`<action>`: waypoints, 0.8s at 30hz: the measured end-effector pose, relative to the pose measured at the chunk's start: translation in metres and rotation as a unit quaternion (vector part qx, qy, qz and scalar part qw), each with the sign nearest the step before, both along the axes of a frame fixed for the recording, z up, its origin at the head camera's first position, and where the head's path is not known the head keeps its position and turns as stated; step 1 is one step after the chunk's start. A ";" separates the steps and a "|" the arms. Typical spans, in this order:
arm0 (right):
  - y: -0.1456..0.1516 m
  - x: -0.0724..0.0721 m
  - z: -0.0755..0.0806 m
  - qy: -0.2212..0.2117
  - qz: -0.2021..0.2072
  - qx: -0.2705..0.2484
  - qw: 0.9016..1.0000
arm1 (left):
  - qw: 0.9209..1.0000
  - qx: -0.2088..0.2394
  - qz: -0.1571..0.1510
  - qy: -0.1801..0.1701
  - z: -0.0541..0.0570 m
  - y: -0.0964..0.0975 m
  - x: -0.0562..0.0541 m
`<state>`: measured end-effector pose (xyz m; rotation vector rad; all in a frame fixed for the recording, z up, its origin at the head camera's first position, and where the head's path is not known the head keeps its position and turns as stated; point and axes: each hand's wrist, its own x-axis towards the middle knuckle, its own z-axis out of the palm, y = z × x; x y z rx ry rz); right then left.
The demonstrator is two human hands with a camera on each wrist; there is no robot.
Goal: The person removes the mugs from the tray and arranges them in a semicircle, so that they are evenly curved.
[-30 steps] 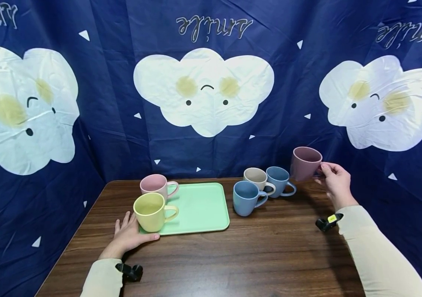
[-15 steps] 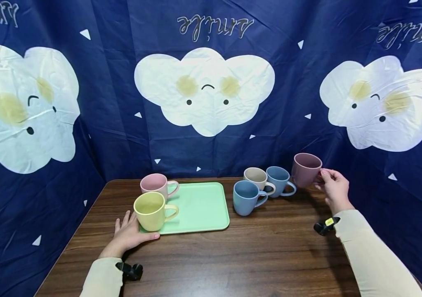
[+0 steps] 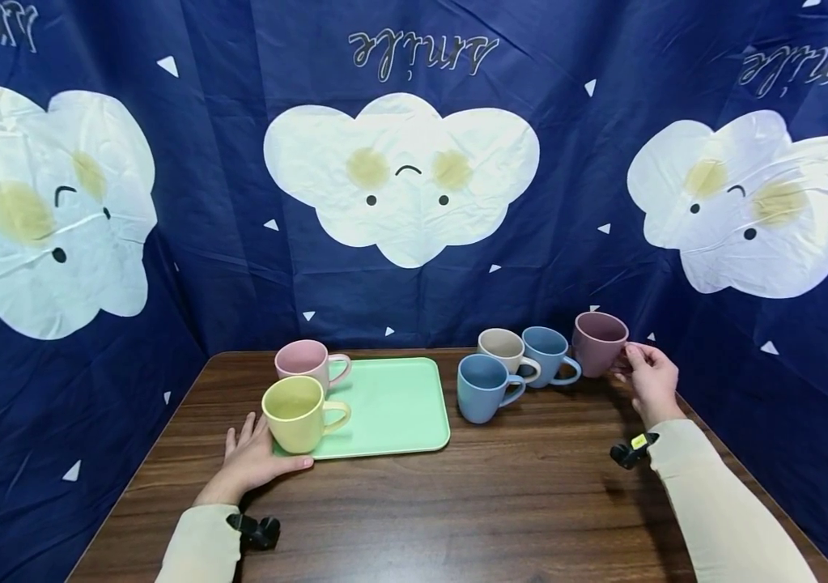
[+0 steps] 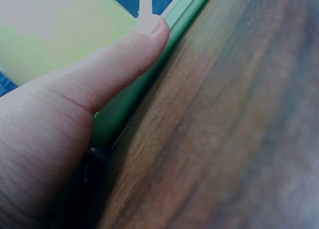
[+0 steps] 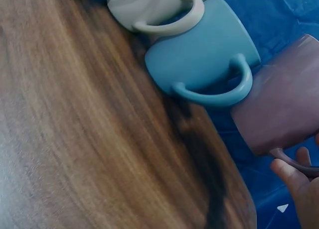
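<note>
A dark blue cloth [image 3: 220, 275] printed with pale clouds hangs behind and at both sides, as it does in the earlier frames; before it lies the brown wooden table [image 3: 414, 518]; the green tray [image 3: 392, 413] sits at the table's left back, in the same place as a second ago.

The left hand [image 3: 255, 463] is unmoved at the tray's front left corner, its fingers spread and its thumb stretched along the front rim, gripping nothing; the right hand [image 3: 652, 380] is lower than it was, pinching the handle of the mauve mug [image 3: 597, 352] between thumb and fingers.

The mauve mug is upright and has come down from its earlier height, beside the rear blue mug [image 3: 543, 364]; whether its base touches the table cannot be told; the yellow mug [image 3: 291, 423] and, behind it, the pink mug [image 3: 300, 361] keep their places on the tray's left end; the front blue mug [image 3: 477, 394] and the beige mug [image 3: 498, 348] stand unchanged on the table, right of the tray.

Smallest, a black wrist device [image 3: 256, 532] shows at the left cuff.
</note>
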<state>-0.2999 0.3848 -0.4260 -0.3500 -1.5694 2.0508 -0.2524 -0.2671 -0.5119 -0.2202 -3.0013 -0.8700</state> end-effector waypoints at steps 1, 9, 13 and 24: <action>0.001 0.000 -0.002 0.003 0.000 -0.002 1.000 | 1.000 0.001 0.000 0.003 -0.001 0.000 -0.001; 0.002 0.001 -0.016 -0.015 -0.012 -0.009 1.000 | 1.000 0.013 -0.003 0.023 -0.013 -0.005 -0.006; 0.001 0.000 -0.026 -0.010 -0.018 0.002 1.000 | 1.000 0.017 -0.004 0.022 -0.012 -0.006 -0.005; -0.004 -0.001 -0.047 -0.014 -0.026 0.022 0.999 | 1.000 0.009 0.000 0.003 0.001 -0.001 0.002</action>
